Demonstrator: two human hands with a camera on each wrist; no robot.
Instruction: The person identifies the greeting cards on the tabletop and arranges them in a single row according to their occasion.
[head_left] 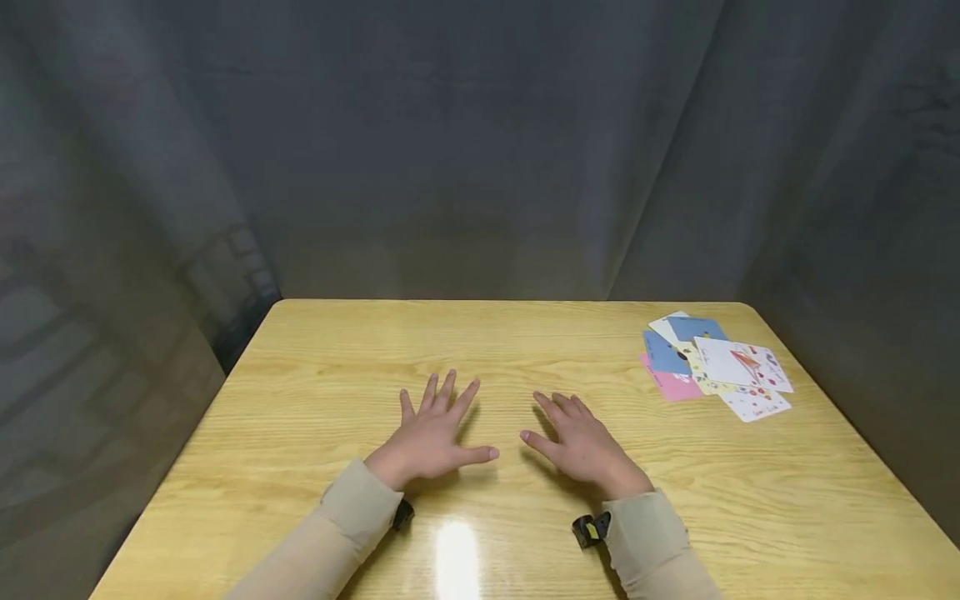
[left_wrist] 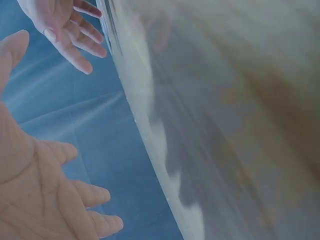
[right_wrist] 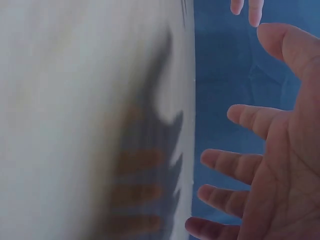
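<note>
Both hands are held flat and spread, palms down, just above or on the counter (head_left: 300, 400); contact cannot be told from the head view, and the wrist views show shadows of the fingers on the surface beneath them. Nothing is gripped: the left hand (head_left: 431, 433) has straight, fanned fingers, and the right hand (head_left: 581, 443) lies relaxed beside it, thumbs pointed toward each other and apart. A loose pile of cards (head_left: 712, 362) is seen ahead and well to the outer side of the right hand, near the far corner of the counter, with blue, pink, yellow and white printed faces overlapping untidily.

If the cards are to be taken up well, the right hand is judged the better placed, being the nearer. Because thin cards lie flat on a glossy surface, a pinch from above is likely to slip; sliding the top card off the pile with a flat fingertip, then pinching its raised edge, is judged safer. Scattering of the overlapped cards is the main risk.
</note>
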